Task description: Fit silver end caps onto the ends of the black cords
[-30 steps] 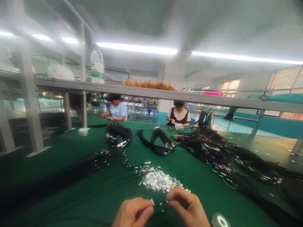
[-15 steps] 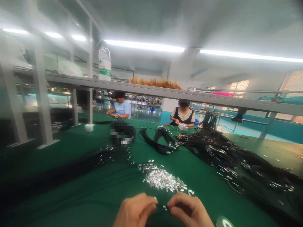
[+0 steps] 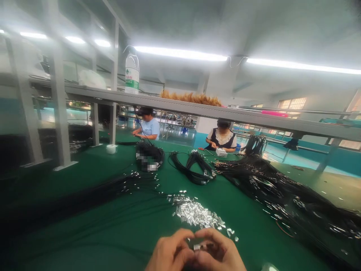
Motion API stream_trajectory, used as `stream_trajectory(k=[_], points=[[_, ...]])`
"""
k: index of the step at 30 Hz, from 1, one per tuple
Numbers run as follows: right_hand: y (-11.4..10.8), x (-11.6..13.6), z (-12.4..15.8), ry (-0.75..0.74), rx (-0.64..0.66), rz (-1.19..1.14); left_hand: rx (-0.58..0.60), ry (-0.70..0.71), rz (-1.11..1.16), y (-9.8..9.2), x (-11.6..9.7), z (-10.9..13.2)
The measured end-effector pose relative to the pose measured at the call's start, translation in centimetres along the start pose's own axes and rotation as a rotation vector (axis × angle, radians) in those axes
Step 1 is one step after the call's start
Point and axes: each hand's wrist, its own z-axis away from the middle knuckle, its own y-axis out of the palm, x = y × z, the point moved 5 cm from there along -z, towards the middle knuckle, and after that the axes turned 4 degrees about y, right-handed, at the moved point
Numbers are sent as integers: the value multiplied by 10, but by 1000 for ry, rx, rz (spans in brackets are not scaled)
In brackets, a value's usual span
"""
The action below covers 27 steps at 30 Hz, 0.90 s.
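Low over the green counter (image 3: 118, 241), the left hand (image 3: 169, 254) and right hand (image 3: 218, 254) meet, fingers pinched shut on a small metal sleeve (image 3: 197, 247). Doing this well probably means steadying the sleeve near the sleeve pile (image 3: 197, 215).

Place: you are sitting in a factory assembly hall.
Bench: a long green table (image 3: 84, 177) is carrying black cable bundles (image 3: 194, 167) and a heap of metal sleeves (image 3: 197, 215).
Co-workers: two people (image 3: 222, 137) are working along its far edge.
Overhead: tube lights (image 3: 180, 54) are glowing above a shelf (image 3: 225, 113).
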Motion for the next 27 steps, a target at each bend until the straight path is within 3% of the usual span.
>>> stream_trajectory(k=[2,5,8,10,15,18,20,23,25,27], points=[[-5,-3,-5,-20,-65,2,-12,-63,148,-5,-1,-5],[-7,-5,-14,-114,-226,417,-56,-57,250,-13,-5,-10],[15,-16,-23,-196,-207,880,-79,-8,250,-17,-9,-9],[30,-26,-26,-204,-170,1050,-91,-33,262,-18,-8,-7],[26,-38,-24,-201,-242,1036,-124,-63,269,-20,-7,-8],[5,-30,-20,-228,-300,929,-113,-48,196,-20,-9,-9],[-12,-19,-17,-228,-341,720,-107,-65,144,-19,-8,-8],[-31,-5,-10,-160,-427,112,-78,-53,22,-13,-7,-6],[-31,-3,-5,-119,-500,-292,-60,-17,-55,-5,-6,-4],[-23,-5,-2,-101,-543,-528,-52,9,-89,2,-4,-4]])
